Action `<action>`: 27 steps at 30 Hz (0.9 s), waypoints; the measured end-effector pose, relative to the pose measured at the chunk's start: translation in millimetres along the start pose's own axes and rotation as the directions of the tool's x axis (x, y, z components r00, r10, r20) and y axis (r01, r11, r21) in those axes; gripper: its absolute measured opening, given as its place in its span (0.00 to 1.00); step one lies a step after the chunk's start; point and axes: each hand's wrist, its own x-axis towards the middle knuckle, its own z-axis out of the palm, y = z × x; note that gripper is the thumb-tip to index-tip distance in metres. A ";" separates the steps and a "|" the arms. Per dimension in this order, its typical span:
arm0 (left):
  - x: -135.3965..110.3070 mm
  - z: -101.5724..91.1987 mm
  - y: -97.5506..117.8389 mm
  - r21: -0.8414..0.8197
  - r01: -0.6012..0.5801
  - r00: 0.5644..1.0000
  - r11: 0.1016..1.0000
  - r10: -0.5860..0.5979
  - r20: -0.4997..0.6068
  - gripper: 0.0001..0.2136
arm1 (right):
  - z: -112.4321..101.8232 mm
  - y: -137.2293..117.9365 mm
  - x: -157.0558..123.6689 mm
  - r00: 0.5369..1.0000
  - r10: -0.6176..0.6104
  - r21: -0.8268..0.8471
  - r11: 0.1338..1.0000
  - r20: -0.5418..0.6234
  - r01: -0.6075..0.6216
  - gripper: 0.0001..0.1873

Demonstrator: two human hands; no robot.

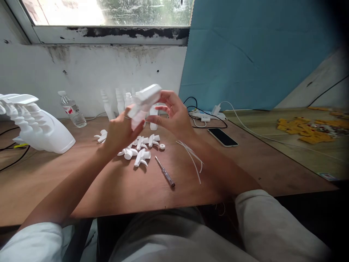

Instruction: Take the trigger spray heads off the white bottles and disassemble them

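Note:
In front of me, above the table, a white plastic spray bottle part (148, 94) is tilted and smeared by motion, so its exact shape is hard to make out. My left hand (122, 129) is closed round its lower left side. My right hand (174, 114) has curved fingers at its right end, with the thumb by its lower part. Below lie several white trigger sprayer heads (141, 157) and a small white ring (162, 146). A screwdriver (165, 172) with a clear handle and some thin white tubes (193, 158) rest nearer to me.
White spray bottles (51, 131) stand at the left beside a clear water bottle (73, 110). More white bottles (107, 105) stand behind my hands. A phone (223, 137), a power strip (218, 114) and cables are at the right. Yellow pieces (302, 127) lie further right.

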 end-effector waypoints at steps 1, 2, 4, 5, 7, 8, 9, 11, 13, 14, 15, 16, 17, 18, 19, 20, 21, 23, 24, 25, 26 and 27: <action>1.7 2.1 9.8 -0.044 -0.035 0.999 0.998 0.034 -0.012 0.24 | 2.6 -5.6 5.9 0.999 -0.006 0.047 0.999 -0.047 0.008 0.21; 3.7 3.6 17.5 -0.086 -0.054 0.998 0.995 0.052 -0.029 0.24 | 4.2 -9.3 10.4 0.996 -0.009 0.088 0.996 -0.091 0.017 0.19; 8.5 5.0 27.5 -0.161 -0.063 0.997 0.985 0.055 -0.055 0.24 | 4.1 -11.0 15.6 0.986 -0.012 0.151 0.988 -0.166 0.038 0.16; 11.2 5.0 30.4 -0.198 -0.068 0.997 0.978 0.059 -0.052 0.25 | 2.8 -9.5 16.7 0.981 -0.015 0.176 0.983 -0.192 0.049 0.15; 16.6 4.9 33.6 -0.289 -0.098 0.995 0.952 0.102 -0.002 0.26 | -1.5 -3.4 17.3 0.974 -0.015 0.207 0.976 -0.225 0.063 0.13; 18.9 5.2 34.5 -0.340 -0.118 0.990 0.933 0.138 0.036 0.26 | -3.8 0.3 17.3 0.973 -0.014 0.224 0.972 -0.232 0.067 0.12; 20.9 6.0 35.3 -0.389 -0.134 0.983 0.911 0.173 0.068 0.26 | -5.9 3.7 17.3 0.975 -0.011 0.245 0.967 -0.223 0.067 0.12; 23.6 8.6 36.7 -0.471 -0.145 0.971 0.870 0.217 0.102 0.26 | -9.1 8.3 18.1 0.988 -0.011 0.280 0.958 -0.157 0.056 0.16; 25.5 10.4 37.3 -0.521 -0.136 0.969 0.843 0.222 0.107 0.25 | -11.2 8.7 19.9 0.995 -0.020 0.280 0.959 -0.099 0.047 0.20; 26.5 9.9 36.8 -0.538 -0.129 0.968 0.833 0.224 0.116 0.25 | -12.1 7.6 21.0 0.996 -0.019 0.260 0.965 -0.091 0.042 0.22; 27.6 8.0 35.6 -0.553 -0.120 0.963 0.825 0.231 0.136 0.25 | -13.0 5.8 21.8 0.995 -0.013 0.237 0.971 -0.095 0.036 0.24; 28.8 4.4 33.6 -0.568 -0.112 0.955 0.816 0.246 0.165 0.25 | -13.9 3.6 22.2 0.995 -0.005 0.221 0.975 -0.100 0.027 0.26; 30.1 -0.9 30.7 -0.584 -0.103 0.943 0.805 0.265 0.199 0.26 | -14.7 1.3 22.1 0.996 0.004 0.228 0.974 -0.094 0.018 0.27; 31.3 -7.8 27.1 -0.601 -0.095 0.927 0.793 0.290 0.236 0.27 | -15.0 -0.9 21.4 0.998 0.010 0.258 0.966 -0.069 0.008 0.27; 32.4 -15.7 22.9 -0.618 -0.084 0.908 0.782 0.315 0.275 0.27 | -14.6 -2.8 20.2 1.000 0.010 0.296 0.955 -0.029 -0.001 0.28; 33.2 -24.2 18.2 -0.629 -0.070 0.887 0.774 0.337 0.316 0.27 | -13.4 -4.3 18.7 1.000 0.000 0.333 0.943 0.009 -0.003 0.29; 33.8 -32.5 13.0 -0.632 -0.053 0.866 0.773 0.351 0.357 0.27 | -11.4 -5.7 17.2 0.999 -0.018 0.361 0.932 0.042 0.002 0.31; 34.5 -45.9 2.3 -0.610 -0.015 0.839 0.792 0.343 0.423 0.26 | -6.6 -9.1 15.4 0.993 -0.061 0.380 0.925 0.098 0.019 0.34; 35.0 -49.9 -2.9 -0.595 0.000 0.833 0.804 0.329 0.444 0.26 | -5.2 -11.9 15.8 0.991 -0.079 0.381 0.924 0.111 0.031 0.35; 35.8 -51.9 -7.8 -0.586 0.011 0.827 0.810 0.322 0.461 0.26 | -5.4 -15.9 17.2 0.990 -0.092 0.389 0.920 0.110 0.043 0.35; 37.1 -52.2 -12.1 -0.591 0.017 0.812 0.807 0.334 0.479 0.27 | -8.2 -21.2 19.6 0.990 -0.098 0.405 0.913 0.097 0.051 0.34; 38.8 -51.0 -15.9 -0.612 0.024 0.786 0.791 0.363 0.500 0.27 | -14.2 -27.8 22.7 0.993 -0.110 0.435 0.897 0.050 0.077 0.31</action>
